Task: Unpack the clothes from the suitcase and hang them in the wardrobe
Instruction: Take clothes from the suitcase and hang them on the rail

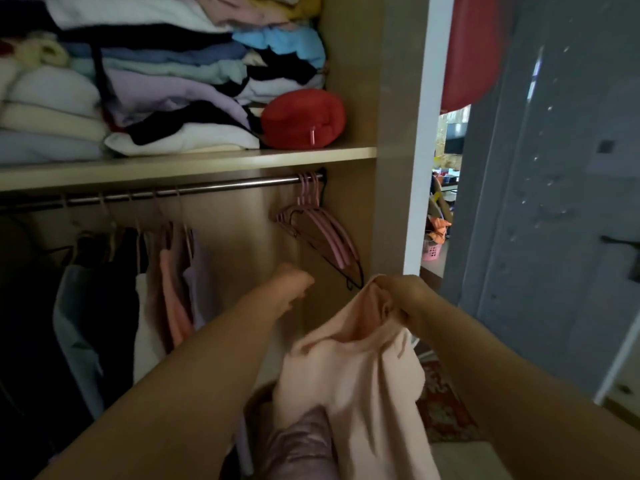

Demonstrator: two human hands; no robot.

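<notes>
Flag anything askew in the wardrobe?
Empty pink hangers, bunched at the right end of the rail, hang skewed toward the side wall. The folded stack on the shelf above is uneven. Nothing damaged.

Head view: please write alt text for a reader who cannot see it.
A person's right hand grips a pale peach fabric garment while the left hand reaches toward empty pink plastic hangers on the metal rail, below a shelf of folded clothes.

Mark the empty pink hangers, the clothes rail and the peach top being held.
empty pink hangers (pixel 327 232), head view, on a sloping arm
clothes rail (pixel 225 187), head view, on its bare stretch
peach top (pixel 360 368), head view, on the hanging cloth
</notes>
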